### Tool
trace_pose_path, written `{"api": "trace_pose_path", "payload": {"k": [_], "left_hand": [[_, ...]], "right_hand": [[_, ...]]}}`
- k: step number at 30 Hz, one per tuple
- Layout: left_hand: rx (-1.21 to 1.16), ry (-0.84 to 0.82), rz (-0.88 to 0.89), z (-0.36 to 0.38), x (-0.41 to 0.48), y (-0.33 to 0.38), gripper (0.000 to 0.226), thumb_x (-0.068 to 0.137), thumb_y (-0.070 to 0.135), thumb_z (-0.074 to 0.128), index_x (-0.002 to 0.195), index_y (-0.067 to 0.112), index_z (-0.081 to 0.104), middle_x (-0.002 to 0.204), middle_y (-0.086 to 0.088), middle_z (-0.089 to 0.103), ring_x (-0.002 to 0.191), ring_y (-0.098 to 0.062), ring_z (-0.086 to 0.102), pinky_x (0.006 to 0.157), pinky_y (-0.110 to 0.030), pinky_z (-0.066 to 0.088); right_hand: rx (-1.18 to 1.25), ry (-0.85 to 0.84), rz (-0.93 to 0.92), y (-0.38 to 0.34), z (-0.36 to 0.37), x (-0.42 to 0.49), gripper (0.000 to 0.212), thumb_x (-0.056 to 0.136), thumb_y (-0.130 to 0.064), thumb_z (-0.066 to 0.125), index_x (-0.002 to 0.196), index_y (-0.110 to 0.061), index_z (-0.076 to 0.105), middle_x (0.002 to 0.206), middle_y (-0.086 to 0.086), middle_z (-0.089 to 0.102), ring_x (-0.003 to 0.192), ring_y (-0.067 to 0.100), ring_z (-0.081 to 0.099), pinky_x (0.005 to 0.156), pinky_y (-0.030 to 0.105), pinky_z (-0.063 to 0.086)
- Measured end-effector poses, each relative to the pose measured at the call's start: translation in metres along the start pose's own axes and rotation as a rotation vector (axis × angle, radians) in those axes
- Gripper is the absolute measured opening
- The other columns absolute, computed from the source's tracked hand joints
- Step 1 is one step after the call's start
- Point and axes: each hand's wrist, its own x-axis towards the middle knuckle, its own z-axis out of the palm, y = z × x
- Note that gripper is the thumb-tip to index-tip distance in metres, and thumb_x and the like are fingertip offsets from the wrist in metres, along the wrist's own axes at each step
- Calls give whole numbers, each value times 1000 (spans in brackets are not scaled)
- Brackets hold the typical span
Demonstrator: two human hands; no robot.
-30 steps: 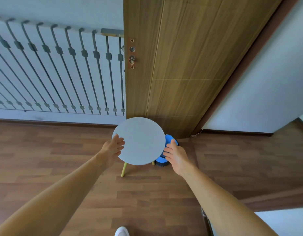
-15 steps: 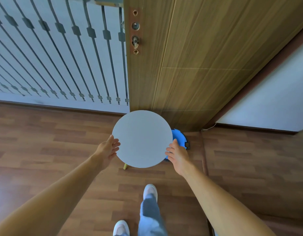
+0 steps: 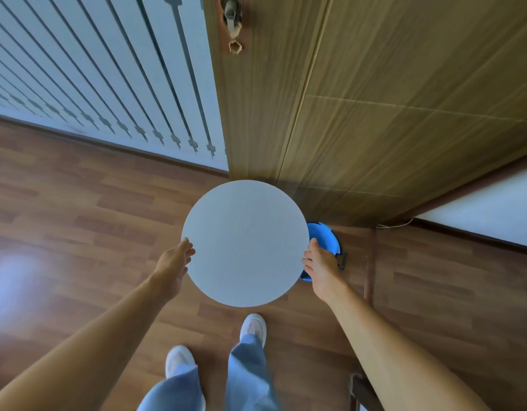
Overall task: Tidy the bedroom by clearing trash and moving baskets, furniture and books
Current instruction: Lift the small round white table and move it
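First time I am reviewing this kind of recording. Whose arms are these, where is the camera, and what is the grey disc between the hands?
There is no machine here. A person wears one wide-angle camera on the head, looking forward and down, so you see their own arms, legs and shoes from above. The grey disc is the top of a small round table. It is seen from straight above, so its legs are hidden. The left hand holds its rim on one side and the right hand holds the other. Beyond the right hand a blue round object sits on the wooden floor, partly hidden, and I cannot tell what it is. Ahead are a wooden door and a barred railing.
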Motion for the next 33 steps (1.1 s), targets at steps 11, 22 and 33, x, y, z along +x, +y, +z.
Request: {"api": "trace_pose_path", "payload": {"k": [11, 22, 33], "left_hand": [[66, 185, 53, 7, 92, -6, 22, 98, 34, 47, 110, 22, 60, 98, 3, 58, 98, -18, 49, 84, -32, 36], [-22, 139, -1, -5, 177, -42, 27, 87, 28, 66, 112, 15, 62, 110, -11, 68, 99, -31, 66, 90, -49, 52], [-198, 145, -2, 0, 204, -57, 37, 84, 11, 70, 118, 21, 60, 111, -4, 66, 88, -22, 64, 75, -36, 52]], "right_hand": [[-258, 189, -103, 15, 10, 92, 33, 100, -35, 41, 117, -12, 57, 108, 2, 63, 85, 11, 58, 63, 24, 43], [-217, 303, -88, 47, 17, 162, 52, 95, -25, 58, 140, -12, 37, 140, 5, 48, 124, 26, 49, 94, 34, 42], [-53, 278, -114, 62, 12, 185, 37, 89, -15, 65, 123, -15, 52, 105, 0, 61, 83, 11, 59, 64, 25, 47]]}}
